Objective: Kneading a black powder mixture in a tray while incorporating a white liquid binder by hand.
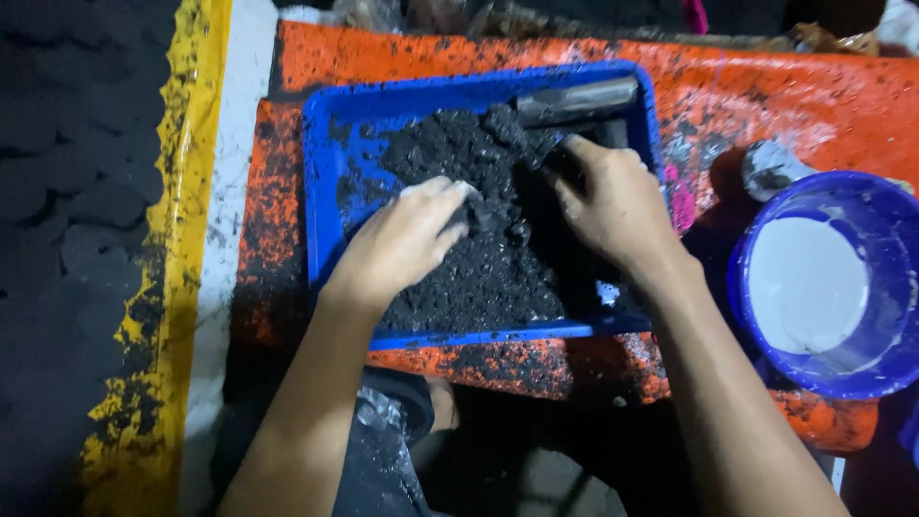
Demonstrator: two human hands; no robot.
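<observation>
Head view, looking down. Shallow rectangular blue plastic tray [330, 163] sits on an orange plastic sheet smeared with black [804, 105]; tray's long axis runs left–right across the frame. A heap of coarse black crumbly material [469, 258] fills the tray's middle and near half.

Left hand [407, 239] lies palm down on the heap, fingers curled loosely into the crumbs, pressing rather than pinching; nothing distinct held. Right hand [613, 206] comes in from the right, fingers bent down and closed around a dark clump at the heap's far right; what exactly sits inside the grip, cannot tell. Both hands touch the heap, fingertips near each other at its centre, right hand nearer the far rim.

Grey metal bar-like piece [579, 98] lies along the far rim, just beyond the right fingers, axis parallel to the tray's long side.

Bare blue floor shows at the tray's left end and far left corner. Round blue plastic bucket holding pale grey liquid [814, 287] stands just right of the tray, close to the right forearm. Yellow painted strip [182, 239] well left
</observation>
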